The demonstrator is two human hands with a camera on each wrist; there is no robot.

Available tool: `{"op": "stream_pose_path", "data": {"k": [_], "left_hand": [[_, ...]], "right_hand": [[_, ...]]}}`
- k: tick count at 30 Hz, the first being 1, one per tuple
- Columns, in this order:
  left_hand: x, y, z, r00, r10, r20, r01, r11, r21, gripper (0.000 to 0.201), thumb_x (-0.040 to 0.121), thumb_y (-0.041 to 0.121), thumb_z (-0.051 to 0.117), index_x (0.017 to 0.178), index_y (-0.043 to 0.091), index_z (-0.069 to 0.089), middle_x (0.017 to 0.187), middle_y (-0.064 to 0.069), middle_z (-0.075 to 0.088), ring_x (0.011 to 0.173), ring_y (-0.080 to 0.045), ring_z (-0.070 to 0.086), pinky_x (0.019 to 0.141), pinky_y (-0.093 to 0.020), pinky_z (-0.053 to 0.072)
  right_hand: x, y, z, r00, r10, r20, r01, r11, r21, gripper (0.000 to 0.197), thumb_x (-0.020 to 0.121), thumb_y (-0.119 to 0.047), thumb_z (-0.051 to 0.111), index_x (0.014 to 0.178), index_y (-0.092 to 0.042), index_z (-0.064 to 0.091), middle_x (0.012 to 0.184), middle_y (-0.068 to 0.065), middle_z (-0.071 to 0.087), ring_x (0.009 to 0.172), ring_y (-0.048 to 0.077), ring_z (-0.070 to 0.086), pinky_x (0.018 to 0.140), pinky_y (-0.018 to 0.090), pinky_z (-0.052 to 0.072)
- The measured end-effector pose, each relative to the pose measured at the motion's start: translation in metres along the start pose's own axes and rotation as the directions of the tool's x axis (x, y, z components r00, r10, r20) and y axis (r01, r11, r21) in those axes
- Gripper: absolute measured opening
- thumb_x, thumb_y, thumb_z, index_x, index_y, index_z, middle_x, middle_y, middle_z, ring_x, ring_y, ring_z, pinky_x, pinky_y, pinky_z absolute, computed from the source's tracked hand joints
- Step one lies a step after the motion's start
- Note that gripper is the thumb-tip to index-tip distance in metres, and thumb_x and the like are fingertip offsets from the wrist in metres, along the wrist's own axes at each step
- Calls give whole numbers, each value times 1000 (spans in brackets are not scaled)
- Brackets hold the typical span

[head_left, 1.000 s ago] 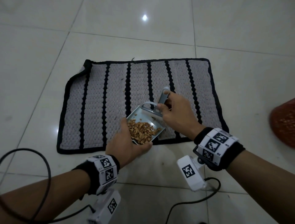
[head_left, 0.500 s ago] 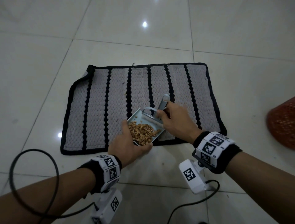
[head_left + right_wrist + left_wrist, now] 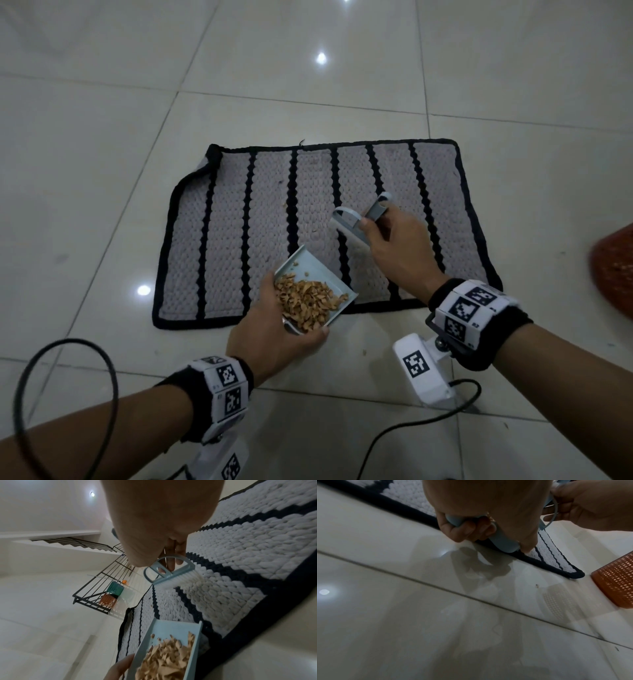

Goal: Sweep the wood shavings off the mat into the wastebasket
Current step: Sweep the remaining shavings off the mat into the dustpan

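loaded dustpan, basket off to the right

the left hand [image 3: 274,329] grips the pale blue dustpan [image 3: 317,277] by its handle, wood shavings [image 3: 306,303] heaped at its near end: light, loose, likely to spill if tipped. the right hand [image 3: 397,246] pinches the small brush [image 3: 356,219] over the striped mat [image 3: 222,240], where a few bits remain. the orange wastebasket [image 3: 613,270] stands well right; nothing between.

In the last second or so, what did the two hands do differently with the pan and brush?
The right hand lifted the small pale-blue hand brush out of the pale-blue plastic dustpan and away over the grey, black-striped woven mat. The left hand kept gripping the dustpan, and the tan wood shavings stayed heaped in it. The orange mesh wastebasket remained at the right edge.
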State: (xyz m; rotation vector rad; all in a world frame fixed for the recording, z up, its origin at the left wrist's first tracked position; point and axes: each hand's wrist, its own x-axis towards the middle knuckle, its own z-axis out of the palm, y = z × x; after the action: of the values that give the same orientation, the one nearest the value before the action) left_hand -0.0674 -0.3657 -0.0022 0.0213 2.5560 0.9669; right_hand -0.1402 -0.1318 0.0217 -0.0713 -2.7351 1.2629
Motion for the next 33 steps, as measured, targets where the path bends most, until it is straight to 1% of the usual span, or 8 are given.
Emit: {"op": "stream_pose_path", "data": {"k": [6,13,17,21,23,27,31,33], "left_hand": [[-26,-31,-18,989,-142,-34,142,990,6,129,49,87,65,149,37,1,123,9,62,103,-18,66,85,-39,57],[-52,-69,-47,965,-250,-81,247,968,-51,128,50,82,73,148,41,1,122,3,65,102,-20,67,85,-39,57],[-67,-85,-52,962,-266,-65,266,964,-2,128,52,81,74,147,41,-2,120,7,65,101,-20,67,83,-38,57],[-76,-93,-53,970,-242,-25,241,970,-6,126,49,84,70,147,40,3,121,12,63,102,-15,66,83,-39,57],[-75,-95,-53,972,-232,-18,232,973,2,127,50,84,70,147,39,3,121,13,62,102,-14,66,83,-39,57],[-75,-97,-55,975,-221,-11,221,975,3,127,51,84,71,148,38,3,124,13,62,104,-14,65,85,-39,57],[-73,-97,-60,979,-201,-12,201,979,14,127,53,81,73,149,38,2,127,11,61,106,-16,65,86,-38,56],[-73,-94,-61,983,-185,-12,185,983,21,127,54,80,74,149,38,1,129,11,61,106,-16,65,86,-38,56]], "right_hand": [[1,-13,34,997,-70,-12,69,995,-76,15,101,-21,50,94,-13,61,60,-14,48,49,1,43,46,13,29],[-29,-50,80,932,-269,242,284,959,-26,11,98,-10,52,99,-8,64,68,-4,54,52,1,40,53,23,31],[-16,-62,83,949,-263,174,263,964,26,14,95,-7,56,102,-8,69,68,4,64,51,12,49,46,23,35],[12,-69,90,913,-259,314,245,966,84,22,95,-3,56,107,-13,71,99,6,74,79,9,64,73,21,52],[13,-66,87,855,-279,438,293,955,36,23,91,2,58,105,-11,72,101,7,73,78,-1,58,71,12,47],[-11,-42,65,831,-311,460,327,944,48,30,84,10,62,108,-5,72,109,14,70,100,27,65,89,36,52],[-35,-24,38,870,-257,422,240,966,95,31,88,5,60,108,-16,70,110,-3,66,102,-10,58,93,11,45],[-37,-24,25,914,-192,358,165,981,103,29,91,5,57,108,-14,70,103,-2,68,92,-14,60,82,5,45]]}}
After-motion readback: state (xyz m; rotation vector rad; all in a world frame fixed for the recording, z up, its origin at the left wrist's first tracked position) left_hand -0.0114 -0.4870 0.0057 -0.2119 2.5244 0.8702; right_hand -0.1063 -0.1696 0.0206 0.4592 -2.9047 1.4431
